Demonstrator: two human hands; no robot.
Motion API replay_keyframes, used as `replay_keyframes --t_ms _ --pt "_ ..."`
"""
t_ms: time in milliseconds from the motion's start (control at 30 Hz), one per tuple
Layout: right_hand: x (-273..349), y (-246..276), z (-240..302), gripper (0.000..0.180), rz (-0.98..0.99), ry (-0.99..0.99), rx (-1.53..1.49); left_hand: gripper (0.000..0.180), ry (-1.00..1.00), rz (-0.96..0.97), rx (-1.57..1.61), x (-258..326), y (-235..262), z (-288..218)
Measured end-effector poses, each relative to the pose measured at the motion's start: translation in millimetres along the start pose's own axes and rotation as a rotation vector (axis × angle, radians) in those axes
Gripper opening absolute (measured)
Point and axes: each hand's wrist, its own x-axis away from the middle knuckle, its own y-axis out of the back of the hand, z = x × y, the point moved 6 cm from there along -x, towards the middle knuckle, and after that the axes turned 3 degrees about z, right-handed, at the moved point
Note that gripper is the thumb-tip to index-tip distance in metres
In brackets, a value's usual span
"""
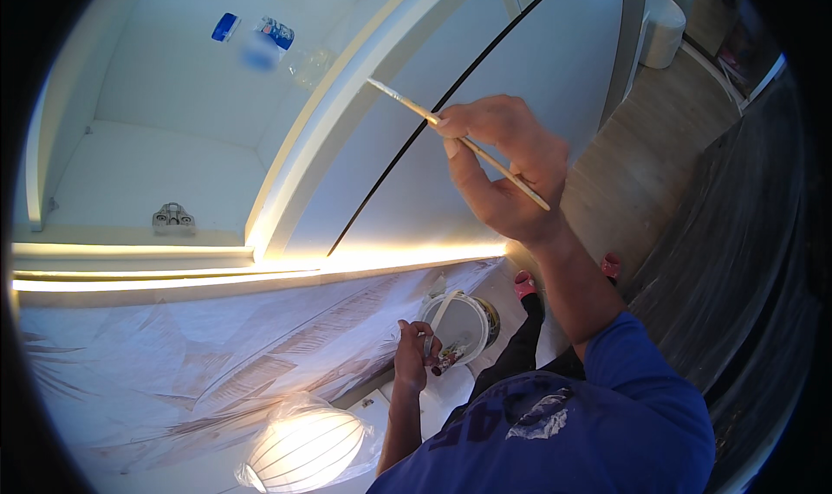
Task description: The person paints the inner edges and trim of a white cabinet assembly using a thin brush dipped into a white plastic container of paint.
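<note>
My right hand (511, 165) is raised, pinching a thin wooden paintbrush (490, 160) between thumb and fingers. Its whitish tip points up and left, close to the pale frame (299, 143) of an open cabinet; I cannot tell whether they touch. Lower down, my left hand (411, 354) has its fingers curled around something small and greyish, too unclear to name. Just beside that hand is a round plastic bucket (475, 322) with a pale strip across its top and some dark reddish bits near its lower edge.
Inside the cabinet lie a clear plastic bottle (308, 63) with blue parts and a metal hinge (174, 219). A glowing light strip (381, 257) runs along the bottom edge. Thin plastic sheeting (251, 347) covers the surface below. A plastic-wrapped lit lamp (312, 449) hangs at lower left.
</note>
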Motion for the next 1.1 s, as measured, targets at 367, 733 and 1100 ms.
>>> replay_keyframes --t_ms 367,733,1100 --pt "2.6 -7.1 4.5 0.023 0.028 0.033 -0.021 0.068 -0.006 0.006 0.007 -1.0 -1.1 1.2" --pt "-4.0 5.9 -2.7 0.022 -0.032 0.036 0.065 0.065 0.006 0.024 -0.001 -2.0 0.1 2.5" --pt "-2.5 -0.7 3.1 0.023 0.002 0.079 0.042 0.069 0.005 0.002 0.001 -0.4 -2.3 0.3"
